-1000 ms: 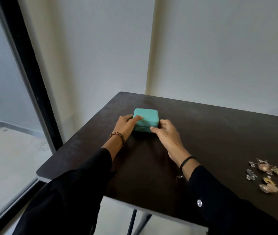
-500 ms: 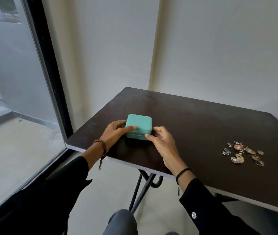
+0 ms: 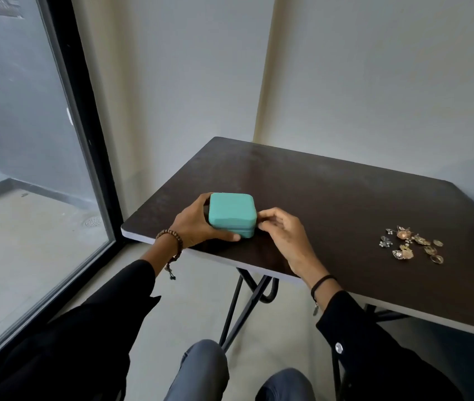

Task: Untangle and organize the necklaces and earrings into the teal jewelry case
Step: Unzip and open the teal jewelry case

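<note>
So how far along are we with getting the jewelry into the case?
Nothing looks packed yet. The case is closed on the table; the left hand grips it and the right hand pinches at its seam, likely to open it. The jewelry lies in a loose pile to the right, all left to sort.
</note>
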A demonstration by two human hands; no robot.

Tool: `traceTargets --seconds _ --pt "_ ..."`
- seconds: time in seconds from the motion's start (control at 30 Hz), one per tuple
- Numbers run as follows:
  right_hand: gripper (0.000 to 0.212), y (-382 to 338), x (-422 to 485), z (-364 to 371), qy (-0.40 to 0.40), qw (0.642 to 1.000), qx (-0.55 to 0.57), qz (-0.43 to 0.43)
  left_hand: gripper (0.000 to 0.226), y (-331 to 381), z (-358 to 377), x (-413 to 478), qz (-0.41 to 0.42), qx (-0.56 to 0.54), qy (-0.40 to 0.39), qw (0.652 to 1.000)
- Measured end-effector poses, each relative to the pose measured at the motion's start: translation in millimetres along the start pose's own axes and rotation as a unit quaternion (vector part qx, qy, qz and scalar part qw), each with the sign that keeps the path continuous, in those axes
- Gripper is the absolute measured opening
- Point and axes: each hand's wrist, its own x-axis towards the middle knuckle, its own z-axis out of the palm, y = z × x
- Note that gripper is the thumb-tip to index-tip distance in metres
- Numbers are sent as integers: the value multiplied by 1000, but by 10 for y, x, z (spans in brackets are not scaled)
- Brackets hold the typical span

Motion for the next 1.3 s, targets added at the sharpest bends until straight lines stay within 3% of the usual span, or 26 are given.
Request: traceTargets --seconds 0.17,0.33,0.53,0.7,1.0,1.13,1.2,1.3 --pt "15 90 133 -15 19 1000 16 12 98 42 44 -11 2 9 29 1000" --pt "28 95 221 -12 -3 1000 -2 12 94 13 14 32 9 -10 -39 999" --pt "34 -34 280 19 -37 976 201 75 78 42 -53 11 13 -81 -108 991" --pt "38 -86 327 26 -59 964 238 99 45 129 -101 -59 18 -137 -137 981" --pt "37 -59 351 -20 -118 961 228 102 60 127 -134 -89 30 -160 -131 978" --pt "24 30 347 -56 -97 959 252 90 77 139 -137 -101 32 -166 -121 978" --pt "19 81 329 -69 -76 961 257 75 68 142 -140 -105 28 -169 -117 978" --pt "29 74 279 -38 -31 979 199 39 60 117 -130 -104 29 -174 -108 978"
